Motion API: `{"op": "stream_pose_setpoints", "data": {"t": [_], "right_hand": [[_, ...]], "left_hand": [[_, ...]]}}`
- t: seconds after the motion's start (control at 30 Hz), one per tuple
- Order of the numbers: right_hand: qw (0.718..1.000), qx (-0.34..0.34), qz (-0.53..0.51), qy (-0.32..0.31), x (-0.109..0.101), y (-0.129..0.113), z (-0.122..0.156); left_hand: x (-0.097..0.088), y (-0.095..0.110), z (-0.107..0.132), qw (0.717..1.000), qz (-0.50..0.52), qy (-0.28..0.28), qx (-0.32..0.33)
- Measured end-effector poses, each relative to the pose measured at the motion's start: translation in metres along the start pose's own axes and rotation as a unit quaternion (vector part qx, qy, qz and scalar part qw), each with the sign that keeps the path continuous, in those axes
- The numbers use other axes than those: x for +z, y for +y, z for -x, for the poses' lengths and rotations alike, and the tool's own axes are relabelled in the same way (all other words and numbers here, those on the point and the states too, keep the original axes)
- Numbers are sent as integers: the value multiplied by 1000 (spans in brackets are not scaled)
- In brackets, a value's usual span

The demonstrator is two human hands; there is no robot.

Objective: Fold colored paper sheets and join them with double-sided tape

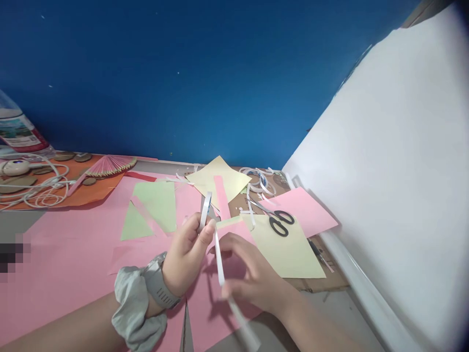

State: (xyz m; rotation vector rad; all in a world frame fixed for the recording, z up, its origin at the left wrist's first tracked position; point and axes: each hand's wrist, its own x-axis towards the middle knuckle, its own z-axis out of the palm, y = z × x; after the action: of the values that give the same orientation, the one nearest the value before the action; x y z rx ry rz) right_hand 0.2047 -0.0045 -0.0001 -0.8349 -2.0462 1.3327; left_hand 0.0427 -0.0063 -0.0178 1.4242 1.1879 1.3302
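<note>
My left hand [188, 252] is closed around a small roll of white tape [205, 211], thumb pressed on its side. A watch and a grey scrunchie sit on that wrist. A white tape strip [219, 259] runs from the roll down to my right hand [249, 274], whose fingers pinch it near the lower end. The strip's free end trails toward the bottom edge. Both hands hover over a large pink paper sheet [73, 264]. A narrow yellow-green paper strip [229, 223] lies just beyond my fingers.
Black-handled scissors [276, 220] lie on a yellow sheet [289, 249] to the right. Green pieces [154, 208], a yellow square [218, 181], a pink square [304, 210], curled tape backing [258, 178] and a folded pink paper fan [110, 165] lie behind. White cable [36, 188] and bottle [18, 129] at left; white board [395, 161] at right.
</note>
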Motion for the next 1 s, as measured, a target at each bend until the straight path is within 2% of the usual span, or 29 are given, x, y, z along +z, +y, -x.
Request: {"op": "stream_pose_setpoints", "data": {"t": [0.1,0.17,0.3,0.5,0.63,0.73,0.83,0.93,1.0], "right_hand": [[1000,-23,2,-16,5,-3,3],[997,-15,-75,-18,9,-5,4],[972,37,-229,33,10,-5,3],[935,117,-330,50,10,1,0],[898,109,-426,21,11,1,2],[890,68,-451,15,9,-3,4],[867,37,-497,-6,3,-7,5],[847,52,-529,8,-3,-12,6],[845,70,-528,39,-5,-13,5]], "left_hand": [[-1,3,0,1000,27,3,-15],[-2,5,-1,1000,25,-6,-1],[-3,7,1,999,23,-36,32],[-1,8,5,997,38,-58,25],[-1,7,9,987,114,-111,-22],[-1,12,8,985,137,-102,-5],[-7,31,-4,994,85,-67,28],[-26,58,-18,992,-28,-120,7],[-48,70,-22,974,-167,-151,19]]}}
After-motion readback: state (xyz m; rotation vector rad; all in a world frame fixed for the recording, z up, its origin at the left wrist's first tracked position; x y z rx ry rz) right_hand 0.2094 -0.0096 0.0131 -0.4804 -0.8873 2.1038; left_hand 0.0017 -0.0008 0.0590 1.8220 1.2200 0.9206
